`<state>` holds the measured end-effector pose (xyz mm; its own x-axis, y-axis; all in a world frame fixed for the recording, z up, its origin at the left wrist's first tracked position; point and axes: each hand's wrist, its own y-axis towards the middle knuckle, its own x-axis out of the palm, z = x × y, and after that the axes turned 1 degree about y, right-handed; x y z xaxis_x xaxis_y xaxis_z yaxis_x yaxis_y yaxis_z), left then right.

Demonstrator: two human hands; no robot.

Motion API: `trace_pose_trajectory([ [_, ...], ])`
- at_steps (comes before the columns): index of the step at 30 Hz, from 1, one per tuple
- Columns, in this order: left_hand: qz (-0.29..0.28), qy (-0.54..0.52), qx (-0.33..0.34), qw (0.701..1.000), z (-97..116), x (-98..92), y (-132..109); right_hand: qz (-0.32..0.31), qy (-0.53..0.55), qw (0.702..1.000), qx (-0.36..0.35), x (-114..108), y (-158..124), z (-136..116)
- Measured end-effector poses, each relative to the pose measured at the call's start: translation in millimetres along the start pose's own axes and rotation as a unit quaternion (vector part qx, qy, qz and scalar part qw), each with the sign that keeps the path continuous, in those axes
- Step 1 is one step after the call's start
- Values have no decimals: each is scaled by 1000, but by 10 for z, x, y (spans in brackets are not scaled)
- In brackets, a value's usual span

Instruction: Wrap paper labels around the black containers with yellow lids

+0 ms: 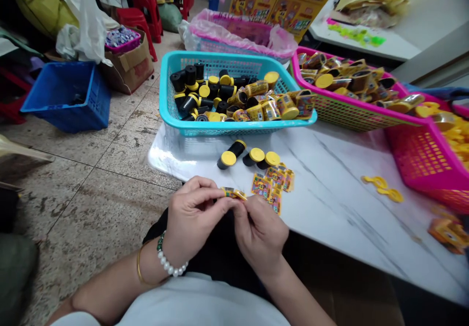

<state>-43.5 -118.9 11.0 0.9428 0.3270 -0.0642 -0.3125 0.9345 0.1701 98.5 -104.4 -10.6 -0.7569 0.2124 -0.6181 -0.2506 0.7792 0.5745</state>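
Observation:
Between my two hands, close to the table's front edge, is a small yellow printed sleeve (229,191), seen almost edge-on. My left hand (196,211) pinches its left end between thumb and fingers. At the other end my right hand (260,228) has its fingers closed on it, partly hiding it. Just beyond, several black canisters with yellow lids (228,159) are on the marble-patterned table (322,184), one of them lying on its side. A loose pile of flat yellow printed sleeves (262,185) lies beside my right hand.
A turquoise basket (238,126) of canisters, some wrapped, stands behind. To the right are a pink basket (340,108) of wrapped ones and another pink basket (421,160) with yellow parts. Yellow rings (383,189) lie on the table. A blue crate (66,96) sits on the floor.

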Motion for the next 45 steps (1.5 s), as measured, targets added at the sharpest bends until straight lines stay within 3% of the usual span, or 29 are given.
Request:
trace_pose_trajectory([
  [3,-30,-39,-113,992,-38,-81,48,-36,-27,999,-26,13,54,28],
  [6,-58,-87,-234,967,-84,-178,91,-52,-19,998,-32,-13,201,59],
  [10,-70,-151,-314,935,-107,-270,143,-19,-151,988,-34,41,516,105],
  [14,-67,-195,-365,908,-83,-325,195,-63,-238,968,-53,144,702,124],
  [16,-61,-209,-378,900,-90,-344,219,-32,-170,984,-33,118,680,125],
  [19,-54,-227,-388,892,-131,-340,250,23,73,993,93,-10,561,144],
  [22,-56,-256,-389,883,-158,-286,277,-10,322,923,213,-113,449,185],
  [24,-71,-281,-387,875,-146,-238,290,-57,403,877,255,-129,411,203],
  [26,-88,-307,-386,865,-118,-199,301,-78,421,857,288,-120,401,210],
  [31,-87,-346,-388,850,-74,-143,322,-20,378,872,312,-143,433,171],
  [36,-80,-363,-394,840,-76,-94,329,-55,392,863,313,-203,468,67],
  [42,-84,-360,-390,843,-105,-70,327,-19,281,908,309,-172,436,-16],
  [45,-93,-343,-384,852,-125,-73,310,-41,303,906,291,-156,422,-22],
])
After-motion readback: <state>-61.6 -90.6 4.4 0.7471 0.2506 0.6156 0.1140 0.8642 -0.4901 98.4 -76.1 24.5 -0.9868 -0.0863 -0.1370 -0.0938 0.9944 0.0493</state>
